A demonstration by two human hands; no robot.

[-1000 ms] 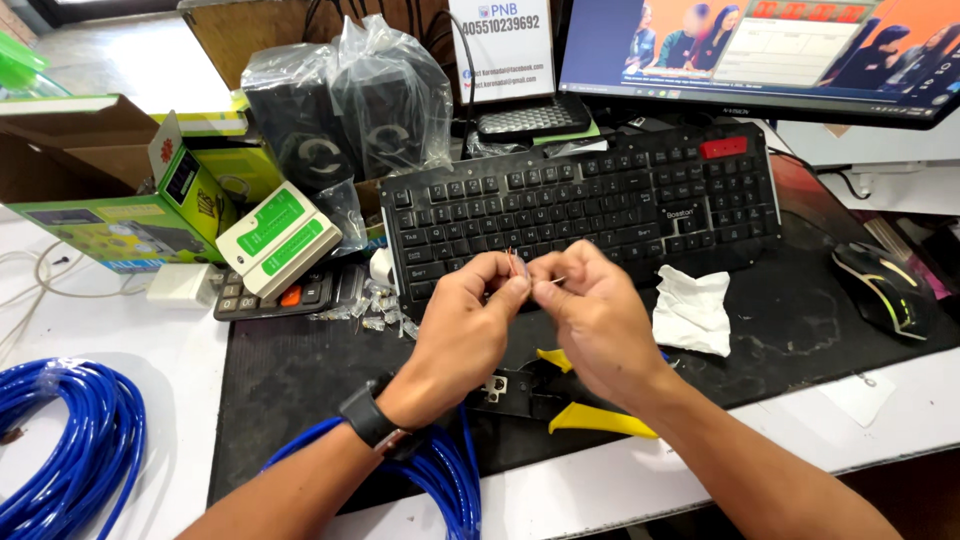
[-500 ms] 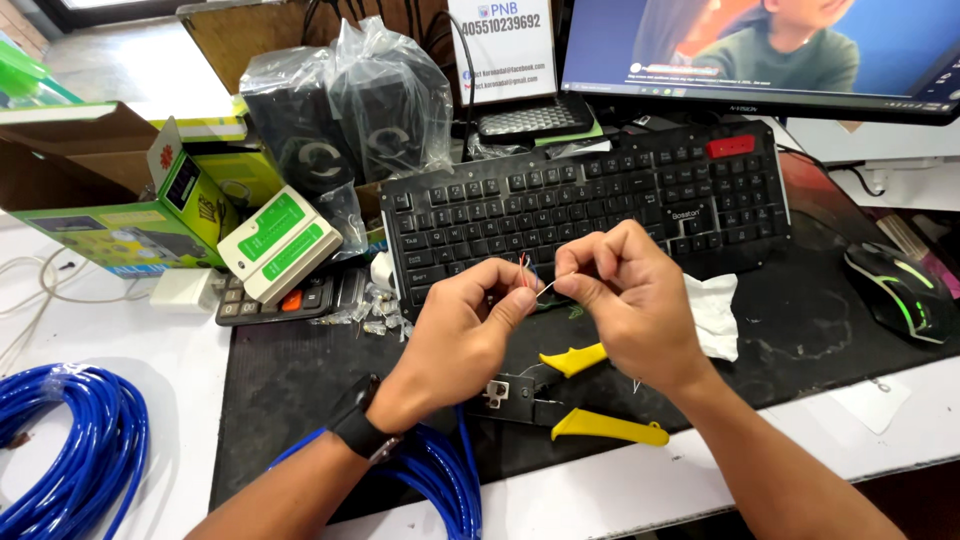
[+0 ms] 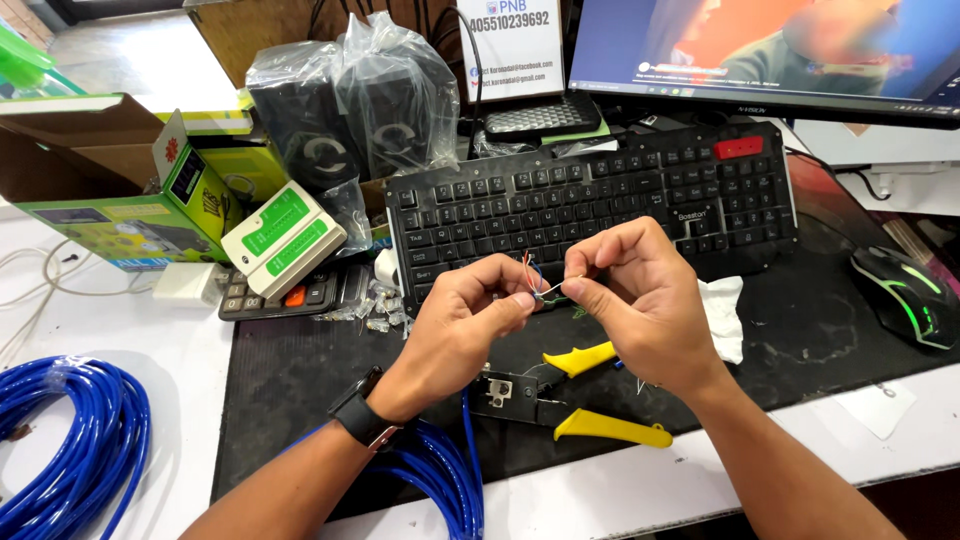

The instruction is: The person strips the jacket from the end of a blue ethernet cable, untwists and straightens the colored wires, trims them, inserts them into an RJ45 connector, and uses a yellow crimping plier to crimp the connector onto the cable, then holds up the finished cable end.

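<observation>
The right hand (image 3: 645, 300) pinched one of the thin coloured wires (image 3: 540, 285) between thumb and forefinger, drawing it out to the side, while the left hand (image 3: 465, 325) was closed tight around the stripped end of the blue cable (image 3: 470, 450), thumb pressed against the forefinger just below where the wires fanned out. The two hands were held close together above the front edge of the black keyboard (image 3: 590, 200), with the wires spanning the small gap between them. The cable ran down from the left fist past a black wristwatch (image 3: 358, 412) and looped on the dark desk mat (image 3: 290, 370). Directly beneath the hands lay a crimping tool with yellow handles (image 3: 580, 395), untouched. A crumpled white tissue (image 3: 722, 315) sat just right of the right hand, and a black mouse with green lighting (image 3: 905, 295) lay further right. To the left of the keyboard were small clear connectors (image 3: 375, 312), a calculator (image 3: 285, 292), a white and green cable tester (image 3: 282, 238) and a large coil of blue cable (image 3: 65, 450) near the table edge.
</observation>
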